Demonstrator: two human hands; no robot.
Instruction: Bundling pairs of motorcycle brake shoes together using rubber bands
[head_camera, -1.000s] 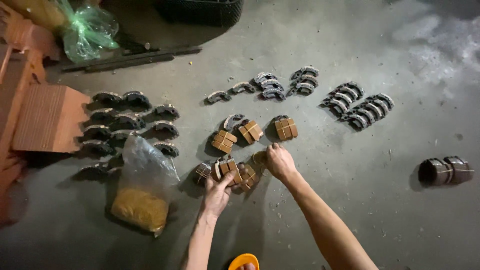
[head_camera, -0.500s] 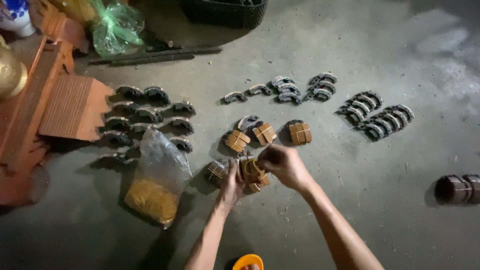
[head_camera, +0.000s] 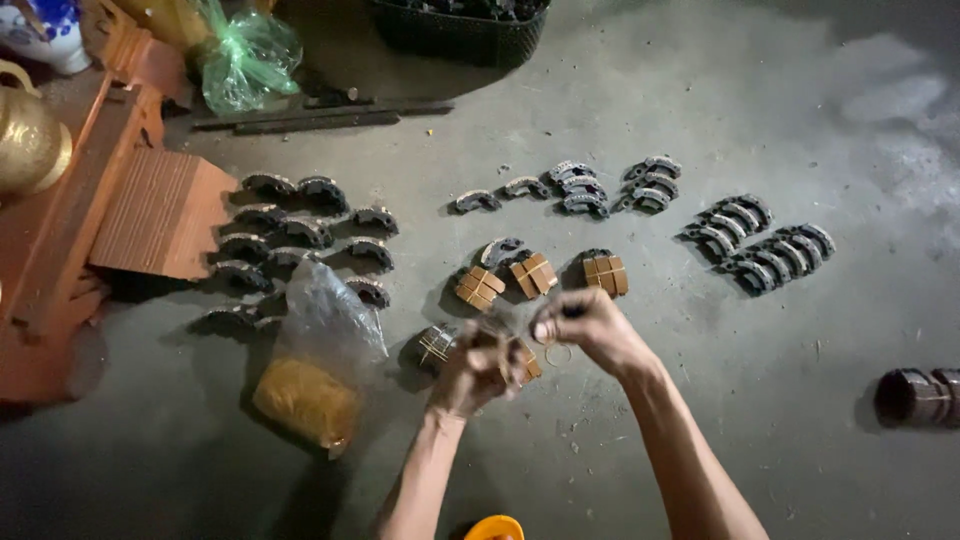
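Both hands work low over a grey concrete floor (head_camera: 700, 420), with the clear plastic bag (head_camera: 325, 350) as the landmark. This bag stands just left of the hands and holds a heap of yellow-tan rubber bands at its bottom. The left hand (head_camera: 475, 370) is closed around a small bundle of brown pads (head_camera: 520, 362) just right of the bag, its fingers curled over the bundle so that only an edge shows. The right hand (head_camera: 585, 325) is pinched shut beside it, fingertips together; what they hold is too small and blurred to tell. A loose rubber band (head_camera: 558, 354) lies on the floor directly under that hand. Beyond the hands, up and to the right of the bag, three tied stacks of brown pads (head_camera: 540, 275) sit in a row. Above and left of the bag, curved dark brake shoes (head_camera: 300, 230) lie in loose rows, and more such shoes (head_camera: 760, 245) are grouped well to the bag's right. Farther left of the bag stands a reddish wooden piece (head_camera: 150, 215), and behind it a green plastic bag (head_camera: 245, 55).
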